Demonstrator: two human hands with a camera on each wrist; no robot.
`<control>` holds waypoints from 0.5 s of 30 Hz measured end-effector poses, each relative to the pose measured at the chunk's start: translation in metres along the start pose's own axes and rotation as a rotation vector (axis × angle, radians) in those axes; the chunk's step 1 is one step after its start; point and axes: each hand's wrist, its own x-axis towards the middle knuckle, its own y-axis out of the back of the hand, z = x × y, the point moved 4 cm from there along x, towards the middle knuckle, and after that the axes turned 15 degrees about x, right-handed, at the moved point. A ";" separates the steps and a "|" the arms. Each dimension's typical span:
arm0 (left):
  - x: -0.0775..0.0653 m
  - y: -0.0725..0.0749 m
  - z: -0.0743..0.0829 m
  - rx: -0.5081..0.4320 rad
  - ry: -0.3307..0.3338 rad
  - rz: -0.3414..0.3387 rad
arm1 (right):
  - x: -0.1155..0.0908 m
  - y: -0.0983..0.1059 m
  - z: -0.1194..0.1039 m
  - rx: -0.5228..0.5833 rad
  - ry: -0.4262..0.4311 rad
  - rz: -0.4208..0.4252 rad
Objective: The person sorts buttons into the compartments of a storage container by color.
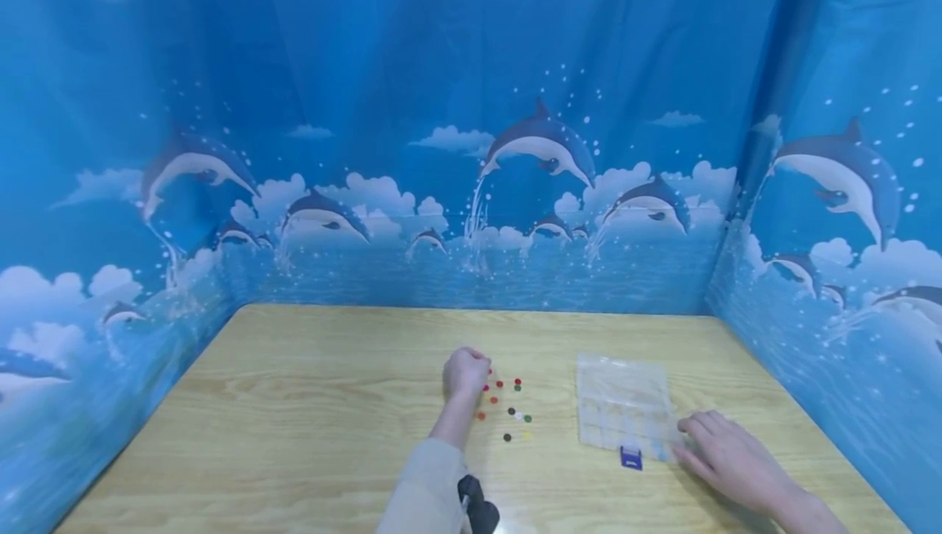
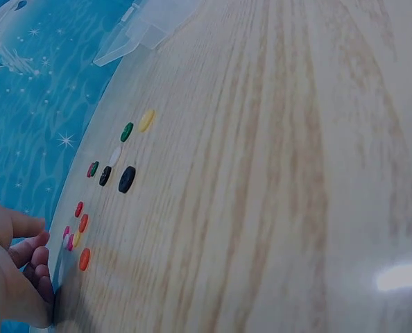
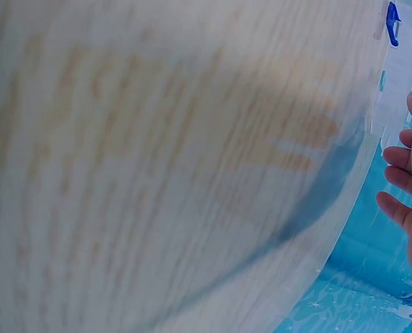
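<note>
My left hand (image 1: 465,372) is low over the far end of a loose group of small coloured buttons. In the left wrist view its fingers (image 2: 38,267) are curled and the thumb lies close to the index finger; I cannot tell whether a button is between them. An orange button (image 2: 84,259) and a red button (image 2: 79,209) lie near that hand. Black (image 1: 507,437), green (image 1: 527,419) and yellow buttons (image 2: 146,121) lie nearer me. My right hand (image 1: 728,456), fingers loosely extended, is at the right corner of a clear compartment box (image 1: 614,419); contact is unclear.
The box has a blue latch (image 1: 630,458) on its near side, and its clear lid (image 1: 621,372) lies back behind it. A wood-grain table (image 1: 294,419) carries everything. Blue dolphin-print curtains (image 1: 383,109) stand along its back and sides.
</note>
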 end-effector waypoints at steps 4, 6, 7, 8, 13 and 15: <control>-0.001 0.000 0.001 0.052 0.000 -0.008 | 0.000 -0.001 0.001 -0.004 0.004 0.001; -0.001 0.001 0.001 0.082 -0.002 -0.009 | 0.000 -0.001 0.002 -0.008 0.009 0.006; -0.002 0.001 0.002 0.095 -0.002 -0.010 | 0.000 -0.001 0.002 -0.009 0.012 0.008; -0.002 0.001 0.002 0.110 -0.005 -0.010 | 0.000 -0.001 0.002 -0.010 0.014 0.010; -0.003 0.000 0.004 0.184 -0.023 0.006 | 0.000 -0.001 0.002 -0.011 0.014 0.013; -0.003 -0.001 0.004 0.212 -0.031 0.012 | -0.001 -0.002 0.002 -0.011 0.012 0.012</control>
